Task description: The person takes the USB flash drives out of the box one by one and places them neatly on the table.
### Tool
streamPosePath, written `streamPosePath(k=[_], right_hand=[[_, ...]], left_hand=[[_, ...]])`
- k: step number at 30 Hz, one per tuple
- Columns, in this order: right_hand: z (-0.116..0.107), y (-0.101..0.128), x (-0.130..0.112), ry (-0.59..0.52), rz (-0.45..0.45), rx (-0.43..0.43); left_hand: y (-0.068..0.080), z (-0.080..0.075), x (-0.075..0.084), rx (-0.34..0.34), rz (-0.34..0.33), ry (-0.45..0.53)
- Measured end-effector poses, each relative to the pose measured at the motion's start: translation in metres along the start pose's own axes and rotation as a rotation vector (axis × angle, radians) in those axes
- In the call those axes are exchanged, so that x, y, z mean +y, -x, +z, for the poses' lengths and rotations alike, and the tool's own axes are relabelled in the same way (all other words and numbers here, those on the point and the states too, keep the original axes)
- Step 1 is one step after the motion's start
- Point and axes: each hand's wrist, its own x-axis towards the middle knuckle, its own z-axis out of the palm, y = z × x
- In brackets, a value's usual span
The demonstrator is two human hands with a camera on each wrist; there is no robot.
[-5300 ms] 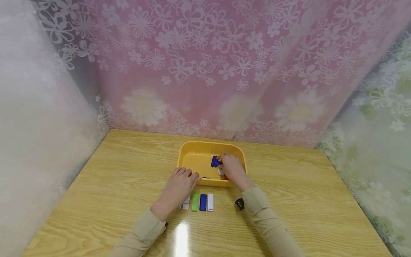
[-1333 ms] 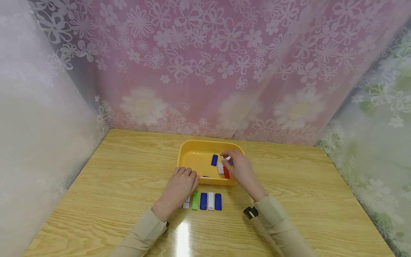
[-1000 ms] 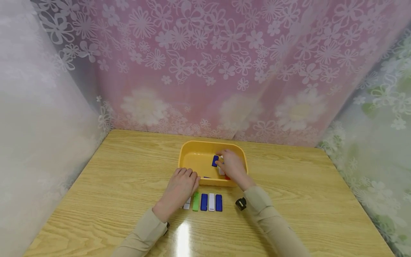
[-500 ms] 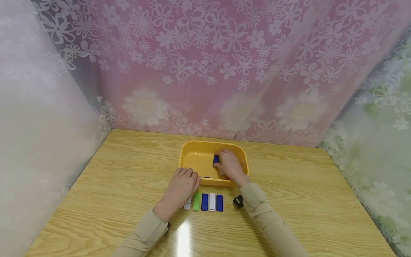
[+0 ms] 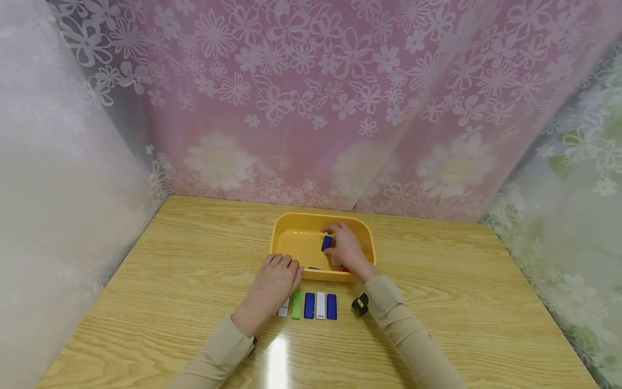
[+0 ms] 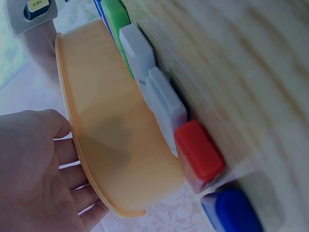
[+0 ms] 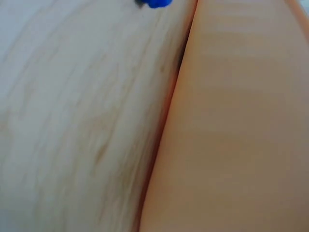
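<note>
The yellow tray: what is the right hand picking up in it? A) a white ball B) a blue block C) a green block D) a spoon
B: in the head view the right hand reaches into the yellow tray and its fingers pinch a blue block; the only green block lies outside, in the row on the table.

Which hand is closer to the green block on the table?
Left. The left hand rests beside the green block; the right hand is over in the yellow tray.
</note>
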Motion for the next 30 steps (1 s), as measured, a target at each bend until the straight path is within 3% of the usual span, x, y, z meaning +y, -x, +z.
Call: streamPosePath(k=[7, 13, 20, 30], right_hand=[[-0.005, 0.000, 0.001, -0.137, -0.015, 0.032], [-0.023, 0.010, 0.001, -0.257, -0.051, 0.033], [-0.046, 0.036, 0.008, -0.385, -0.105, 0.022], [-0.063, 0.080, 0.013, -0.559, -0.094, 0.038]], left_hand=[[0.000, 0.000, -0.001, 0.001, -0.003, 0.004], [0.000, -0.001, 0.001, -0.021, -0.012, 0.012], [-0.001, -0.001, 0.001, -0.012, -0.004, 0.018], [0.000, -0.001, 0.001, -0.009, -0.001, 0.023]])
